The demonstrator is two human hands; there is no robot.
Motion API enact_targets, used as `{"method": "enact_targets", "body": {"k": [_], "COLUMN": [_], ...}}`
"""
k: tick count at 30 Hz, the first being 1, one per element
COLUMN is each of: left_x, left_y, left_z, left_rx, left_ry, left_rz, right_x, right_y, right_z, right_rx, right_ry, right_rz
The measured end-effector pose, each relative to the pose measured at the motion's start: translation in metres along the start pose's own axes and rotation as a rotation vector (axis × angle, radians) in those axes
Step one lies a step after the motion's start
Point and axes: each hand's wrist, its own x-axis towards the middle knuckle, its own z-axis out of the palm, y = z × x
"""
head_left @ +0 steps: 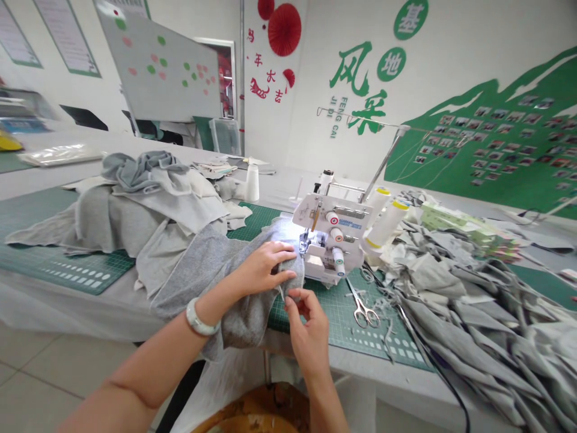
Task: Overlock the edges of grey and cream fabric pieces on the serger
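A piece of grey fabric [202,264] lies across the table edge, its far end under the lit presser foot of a white overlock sewing machine [315,228]. My left hand [265,267] rests flat on the fabric just in front of the foot, fingers stretched out. Close to the fabric's right edge, my right hand [309,316] is closed in a pinch, with thumb and forefinger on that edge. A thin pale strip shows by its fingertips; what it is I cannot make out. Scissors [364,311] lie on the green cutting mat [338,325] right of my right hand.
Grey and white cloth pieces [121,210] are heaped at the left. Another large pile of grey cloth [478,313] covers the right side. Thread cones [387,222] stand behind the machine, and a white cone [252,183] stands farther left. Thread scraps [383,313] lie near the scissors.
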Motion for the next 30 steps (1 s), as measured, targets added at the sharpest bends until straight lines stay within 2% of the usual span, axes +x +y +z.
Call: {"method": "enact_targets", "body": {"k": [7, 12, 18, 21, 27, 30], "left_x": [0.004, 0.007, 0.003, 0.000, 0.000, 0.002], "left_y": [-0.008, -0.015, 0.011, 0.018, 0.005, 0.000], "left_z": [0.000, -0.001, -0.003, -0.001, 0.004, 0.004], "left_rx": [-0.042, -0.056, 0.132, 0.119, 0.082, 0.087], "left_ry": [-0.023, -0.039, 0.042, 0.031, 0.012, 0.001], "left_rz": [-0.004, 0.025, 0.030, 0.021, 0.007, -0.001], "right_x": [0.005, 0.009, 0.011, 0.011, 0.009, 0.010], "right_y": [0.005, 0.007, 0.004, 0.003, 0.009, 0.018], "right_z": [0.001, 0.004, 0.006, 0.006, 0.001, -0.005], "right_rx": [0.039, 0.095, 0.005, -0.081, -0.170, -0.176], "right_ry": [0.023, -0.007, -0.001, -0.012, -0.052, -0.010], "right_rz": [-0.009, -0.032, -0.085, -0.137, -0.226, -0.262]}}
